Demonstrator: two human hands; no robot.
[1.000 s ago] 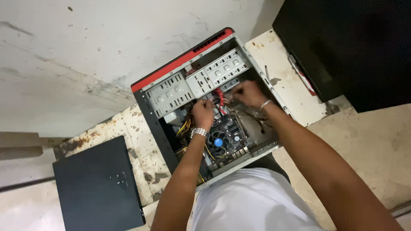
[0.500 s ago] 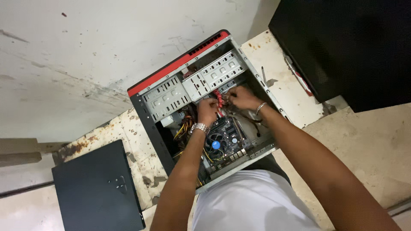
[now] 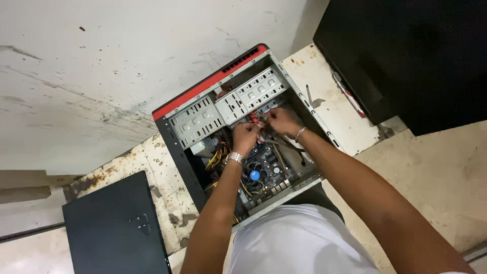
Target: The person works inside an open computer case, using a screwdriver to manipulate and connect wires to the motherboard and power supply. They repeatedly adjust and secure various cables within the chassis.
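Observation:
An open desktop computer case (image 3: 175, 134) with a red front panel lies on its side on a worn white table. Inside are grey metal drive bays (image 3: 223, 109), a motherboard with a round black fan (image 3: 255, 173) and yellow wires (image 3: 217, 155). Both my hands are inside the case, just below the drive bays. My left hand (image 3: 244, 138), with a metal watch on its wrist, and my right hand (image 3: 283, 122), with a thin bracelet, pinch a red cable (image 3: 257, 123) between them.
The case's dark side panel (image 3: 114, 231) lies flat at lower left. A thin screwdriver (image 3: 308, 94) rests on the table to the right of the case. A large black box (image 3: 406, 56) stands at upper right, with a red-handled tool (image 3: 347, 96) beside it.
The two hands have drawn closer together under the drive bays, and both now grip the red cable. The view has shifted slightly.

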